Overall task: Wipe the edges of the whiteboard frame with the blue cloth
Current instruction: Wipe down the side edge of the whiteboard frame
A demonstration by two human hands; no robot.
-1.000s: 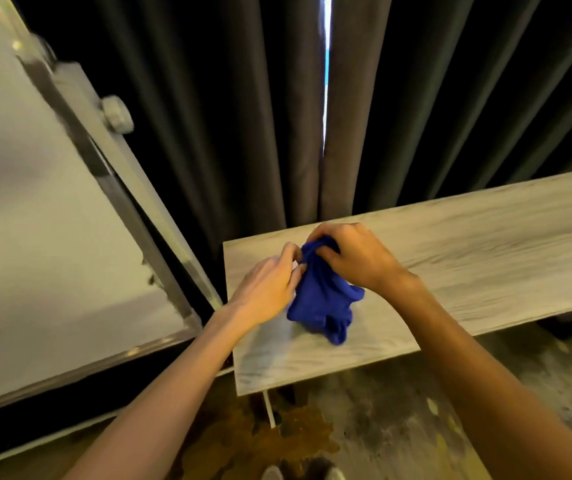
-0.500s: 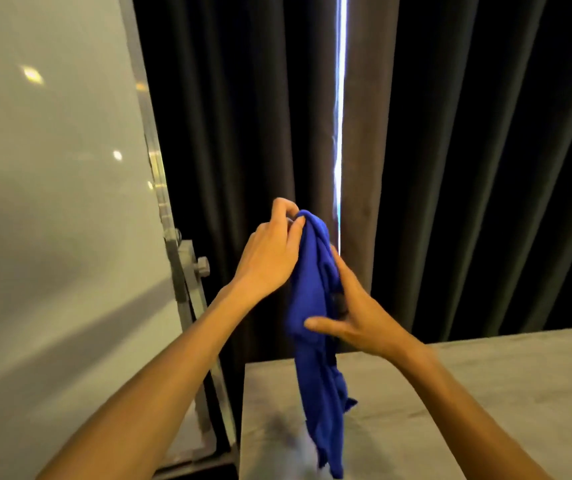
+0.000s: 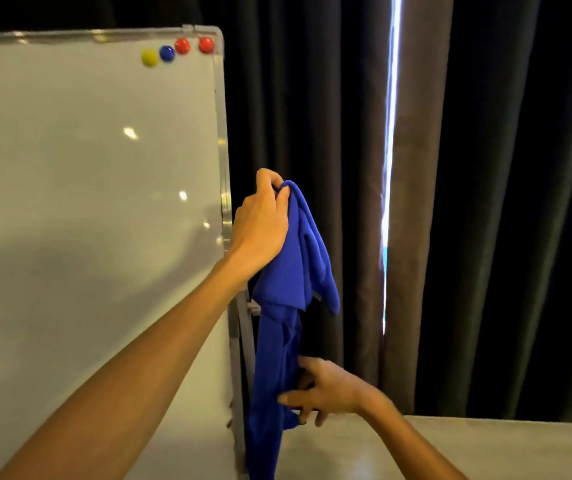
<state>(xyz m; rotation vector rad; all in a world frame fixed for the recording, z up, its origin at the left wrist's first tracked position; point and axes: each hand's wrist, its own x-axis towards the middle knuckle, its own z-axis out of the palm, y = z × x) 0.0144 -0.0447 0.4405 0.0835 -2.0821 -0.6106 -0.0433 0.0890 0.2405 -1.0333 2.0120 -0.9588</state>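
1. My left hand (image 3: 260, 221) is raised just beside the right edge of the whiteboard frame (image 3: 221, 140), fingers pinched closed on the top of the blue cloth (image 3: 291, 282).
2. The cloth hangs down in long folds in the air, between the frame and the dark curtains (image 3: 485, 202).
3. My right hand (image 3: 326, 389) is lower, fingers and thumb closed loosely on the hanging lower part of the cloth.
4. Four round magnets (image 3: 177, 51), yellow, blue and two red, sit at the whiteboard's top right corner.
5. A pale tabletop (image 3: 485, 448) lies below my right arm.
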